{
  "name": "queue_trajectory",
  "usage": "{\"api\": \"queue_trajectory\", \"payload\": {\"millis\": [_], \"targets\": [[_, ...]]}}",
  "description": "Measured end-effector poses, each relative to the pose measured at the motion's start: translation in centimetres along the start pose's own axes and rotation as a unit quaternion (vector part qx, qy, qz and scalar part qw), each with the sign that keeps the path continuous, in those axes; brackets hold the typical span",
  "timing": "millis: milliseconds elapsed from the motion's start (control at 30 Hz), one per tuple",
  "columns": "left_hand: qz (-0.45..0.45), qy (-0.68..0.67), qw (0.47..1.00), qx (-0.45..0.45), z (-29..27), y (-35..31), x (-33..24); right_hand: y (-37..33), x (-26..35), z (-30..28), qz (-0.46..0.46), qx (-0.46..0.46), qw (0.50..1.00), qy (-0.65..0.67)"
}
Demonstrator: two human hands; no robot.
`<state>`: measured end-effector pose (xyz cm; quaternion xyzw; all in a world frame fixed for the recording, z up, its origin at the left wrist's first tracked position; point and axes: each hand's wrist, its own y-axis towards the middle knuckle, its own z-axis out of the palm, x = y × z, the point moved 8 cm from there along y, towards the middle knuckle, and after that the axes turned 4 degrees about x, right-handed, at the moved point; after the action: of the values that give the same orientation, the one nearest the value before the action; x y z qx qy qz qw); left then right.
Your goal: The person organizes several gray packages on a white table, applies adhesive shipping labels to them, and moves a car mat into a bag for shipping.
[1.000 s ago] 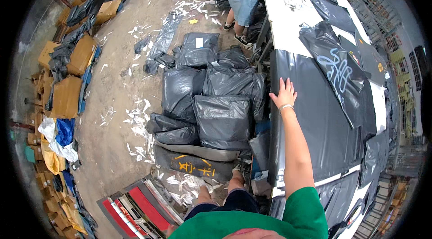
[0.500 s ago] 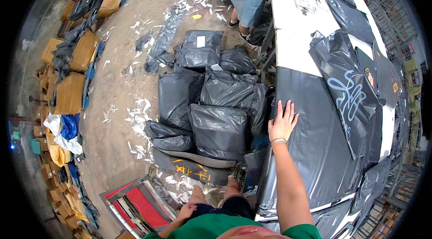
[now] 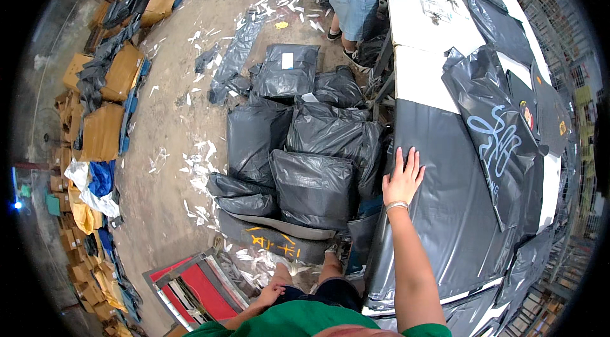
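My right hand [image 3: 405,177] lies flat, fingers spread, on a large black plastic bag [image 3: 448,210] stretched over the table at my right. It presses near the bag's left edge and grips nothing. A bracelet circles that wrist. Low by my thigh hangs my left hand [image 3: 272,292], small in view; its fingers look loosely apart, with nothing seen in them. Farther right on the table is a crumpled black bag with pale blue lettering [image 3: 495,140]. Just left of the table, filled black plastic packages [image 3: 313,188] are piled on the floor.
A person in denim shorts [image 3: 357,3] stands at the table's far end. A red framed panel [image 3: 200,292] and a dark mat [image 3: 273,238] lie near my feet. White paper scraps [image 3: 202,165] litter the floor. Cardboard boxes [image 3: 101,134] line the left side; wire racks rise at right.
The whole view has shifted slightly, moving the scene a little right and down. My right hand still rests on the same black bag. My left hand remains beside my thigh.
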<state>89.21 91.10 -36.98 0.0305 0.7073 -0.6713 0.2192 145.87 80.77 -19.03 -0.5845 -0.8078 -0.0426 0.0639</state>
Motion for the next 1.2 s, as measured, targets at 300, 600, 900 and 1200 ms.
{"api": "queue_trajectory", "payload": {"millis": [300,600,900,1200], "targets": [[-0.01,-0.032,0.999,0.024,1.2,-1.0,0.5,0.0,0.1,0.1,-0.002,-0.003,1.0,-0.007],[0.008,-0.047,0.999,0.001,1.5,-1.7,1.6,0.3,0.5,0.4,-0.007,-0.006,1.0,-0.019],[0.015,-0.061,0.998,-0.015,1.9,-2.3,3.4,0.0,-0.1,0.4,-0.003,-0.009,1.0,-0.017],[0.082,0.053,0.994,-0.053,1.0,-3.0,4.0,-0.3,0.3,0.4,-0.015,-0.031,0.999,-0.031]]}}
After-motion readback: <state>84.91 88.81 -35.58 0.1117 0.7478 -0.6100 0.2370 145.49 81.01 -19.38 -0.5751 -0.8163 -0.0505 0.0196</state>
